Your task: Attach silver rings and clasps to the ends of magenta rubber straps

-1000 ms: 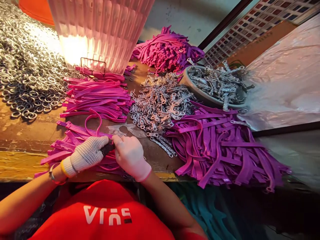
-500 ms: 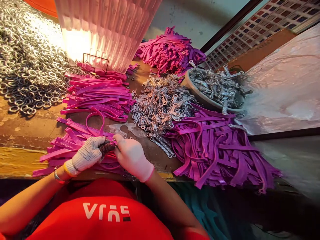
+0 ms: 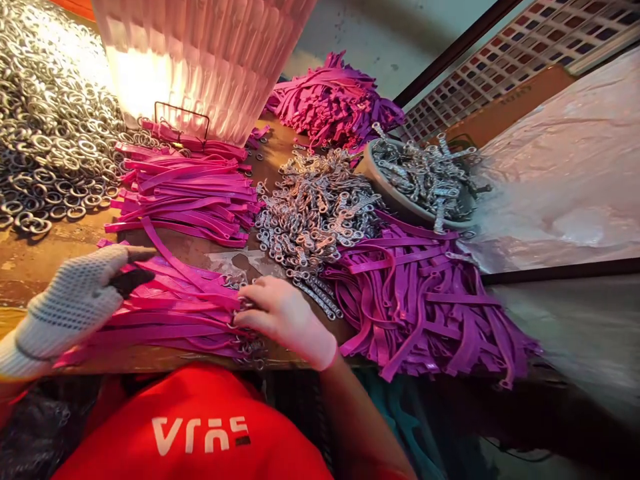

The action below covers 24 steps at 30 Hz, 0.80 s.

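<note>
Shirt [image 3: 200, 387]: red, white lettering.
Near straps [image 3: 175, 333]: pink, heaped along the table's [image 3: 75, 250] front edge, metal bits at their right ends.
Left hand [image 3: 83, 303]: dotted glove, by their left ends; thumb and forefinger apart.
Right hand [image 3: 290, 320]: gloved, at their right ends; fingers bent, cannot tell whether clamped.
Right straps [image 3: 425, 300]: purple heap.
Chains [image 3: 320, 207]: piled mid-table.
Middle straps [image 3: 190, 190]: left of chains.
Bowl [image 3: 371, 175]: chain-filled.
Far straps [image 3: 335, 100]: heaped behind.
</note>
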Available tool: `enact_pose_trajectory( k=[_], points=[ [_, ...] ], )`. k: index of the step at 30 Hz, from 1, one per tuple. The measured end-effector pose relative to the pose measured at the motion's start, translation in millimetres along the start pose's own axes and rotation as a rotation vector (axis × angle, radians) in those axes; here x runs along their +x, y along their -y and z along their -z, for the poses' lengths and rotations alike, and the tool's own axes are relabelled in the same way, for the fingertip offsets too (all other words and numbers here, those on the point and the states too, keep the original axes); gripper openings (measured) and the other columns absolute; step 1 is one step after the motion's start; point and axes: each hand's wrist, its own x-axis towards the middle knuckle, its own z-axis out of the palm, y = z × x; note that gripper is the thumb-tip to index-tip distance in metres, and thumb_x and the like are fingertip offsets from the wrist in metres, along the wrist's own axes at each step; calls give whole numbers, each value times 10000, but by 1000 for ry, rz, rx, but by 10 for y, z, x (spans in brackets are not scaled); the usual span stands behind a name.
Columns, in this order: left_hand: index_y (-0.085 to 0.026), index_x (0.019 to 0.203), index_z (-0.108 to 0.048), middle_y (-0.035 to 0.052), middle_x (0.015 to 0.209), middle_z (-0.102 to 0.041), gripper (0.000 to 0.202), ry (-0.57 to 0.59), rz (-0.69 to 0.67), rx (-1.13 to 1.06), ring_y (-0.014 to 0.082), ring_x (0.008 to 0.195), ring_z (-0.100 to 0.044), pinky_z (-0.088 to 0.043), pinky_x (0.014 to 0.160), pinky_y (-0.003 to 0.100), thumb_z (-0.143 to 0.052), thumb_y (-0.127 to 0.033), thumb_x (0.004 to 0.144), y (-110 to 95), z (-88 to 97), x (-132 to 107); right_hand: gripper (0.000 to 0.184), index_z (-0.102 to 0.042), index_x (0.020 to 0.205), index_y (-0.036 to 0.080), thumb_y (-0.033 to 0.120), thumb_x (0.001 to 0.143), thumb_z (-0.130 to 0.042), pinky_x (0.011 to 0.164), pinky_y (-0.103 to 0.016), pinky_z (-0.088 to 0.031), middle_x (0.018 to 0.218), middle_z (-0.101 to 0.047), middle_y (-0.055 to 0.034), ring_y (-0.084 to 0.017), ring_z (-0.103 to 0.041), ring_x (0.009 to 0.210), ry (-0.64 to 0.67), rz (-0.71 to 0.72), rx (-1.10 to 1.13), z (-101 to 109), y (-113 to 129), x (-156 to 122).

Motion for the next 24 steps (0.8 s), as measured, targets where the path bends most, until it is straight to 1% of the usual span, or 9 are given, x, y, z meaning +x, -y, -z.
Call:
enact_pose_trajectory(
  k=[2,4,6,8,11,15,20,22,24],
  points=[
    [-408,972,-750,-67,740,-713,201,-8,140,-84,157,554,-542,-456,549,292,-632,-532,866,-19,-21,-27,303,-718,978,219,489,999,-583,749,-285,-379,925,-705,-52,-190,-615,887,-65,-128,-42,51,-271,92],
    [-334,968,-744,-20,756,-722,320,55,380,-410,130,513,-514,-426,485,257,-577,-599,903,-56,-152,-16,282,-712,1056,175,396,1025,-541,784,-321,-389,989,-707,-120,-239,-620,957,-158,-380,-237,33,-566,257],
    [-248,1009,-738,67,861,-749,459,158,591,-744,140,554,-572,-451,475,248,-546,-651,901,-108,-324,28,272,-694,1090,118,304,1024,-507,771,-351,-382,1026,-699,-194,-288,-621,985,-134,-564,-440,-36,-814,445],
    [-187,1048,-730,140,953,-749,535,299,702,-966,160,597,-619,-454,453,241,-542,-662,891,-164,-477,77,248,-672,1111,84,199,1004,-480,750,-352,-366,1043,-693,-234,-307,-625,1000,-60,-611,-534,-116,-965,598],
    [-138,1054,-717,165,970,-739,432,433,713,-1113,149,601,-623,-414,423,206,-647,-513,850,-213,-620,95,243,-652,1131,81,123,972,-472,721,-329,-347,1007,-702,-225,-283,-638,959,-9,-590,-536,-193,-1040,684],
    [-141,1159,-683,112,930,-728,412,451,573,-1055,114,592,-605,-378,434,174,-729,-320,791,-190,-688,3,238,-673,1124,123,189,959,-515,732,-328,-363,990,-708,-179,-267,-621,922,-96,-596,-455,-262,-1085,594],
    [-134,991,-687,19,589,-627,382,432,469,-850,78,414,-436,-273,388,178,-643,-495,872,-182,-712,-92,207,-709,969,182,223,954,-506,891,-401,-440,1017,-716,-133,-292,-602,1046,-451,-370,-130,-397,-1002,383],
    [-127,836,-681,10,503,-565,441,439,445,-784,74,385,-395,-251,380,185,-580,-551,903,-180,-748,-110,222,-684,1066,199,236,984,-481,899,-379,-476,1031,-722,-100,-249,-636,1002,-551,-240,78,-393,-787,272],
    [-127,776,-674,21,526,-575,477,466,448,-769,74,397,-405,-256,387,191,-570,-574,905,-171,-809,-120,249,-646,1181,216,245,1013,-464,840,-333,-498,1027,-726,-71,-208,-660,917,-520,-127,197,-337,-477,168]
  ],
)
